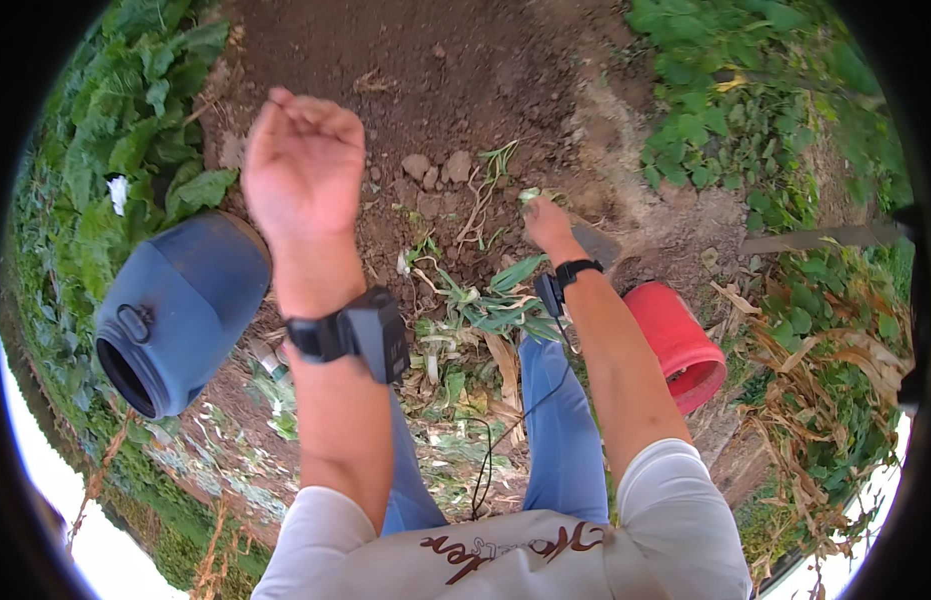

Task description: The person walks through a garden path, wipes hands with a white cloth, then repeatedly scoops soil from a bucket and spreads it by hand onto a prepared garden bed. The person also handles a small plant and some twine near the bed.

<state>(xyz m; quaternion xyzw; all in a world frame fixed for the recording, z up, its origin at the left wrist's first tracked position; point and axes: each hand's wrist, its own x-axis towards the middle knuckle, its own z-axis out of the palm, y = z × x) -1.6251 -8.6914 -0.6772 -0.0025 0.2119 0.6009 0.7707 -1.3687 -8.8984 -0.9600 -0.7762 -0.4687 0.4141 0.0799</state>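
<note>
My left hand (306, 165) is raised over the soil on the left, palm toward me. Its fingers are partly curled and blurred, and nothing shows in the palm. Farther right, my right hand (549, 226) is closed around a small object with a pale green-white end (529, 194); the fingers hide most of it. Just beyond that wrist shows a flat grey piece (596, 246), blade-like, and whether the hand touches it I cannot tell. Long green leaves (510, 304), like leek tops, lie below the right hand. Each wrist wears a black strapped device.
A blue plastic barrel (202, 281) lies tipped at left, its mouth toward me. On the right a red bucket (671, 334) lies on its side. Clods (439, 166) and plant scraps (435, 442) litter the ground. Leafy crops border both sides. A thin black cable (486, 450) hangs before my legs.
</note>
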